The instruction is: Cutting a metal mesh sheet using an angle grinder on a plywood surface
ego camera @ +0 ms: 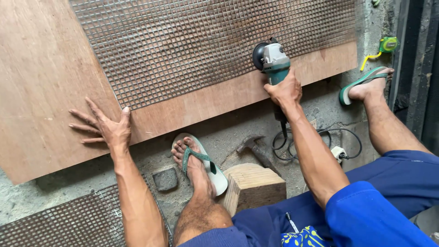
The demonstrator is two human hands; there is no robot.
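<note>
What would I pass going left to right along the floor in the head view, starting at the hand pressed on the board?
Left hand flat on the plywood board → sandalled foot → hammer → right hand holding the angle grinder → other sandalled foot → tape measure.

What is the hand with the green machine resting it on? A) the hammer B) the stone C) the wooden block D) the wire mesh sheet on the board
D: the right hand grips the green angle grinder, whose disc end sits on the edge of the wire mesh sheet lying on the plywood board, while the left hand presses flat on the board.
</note>
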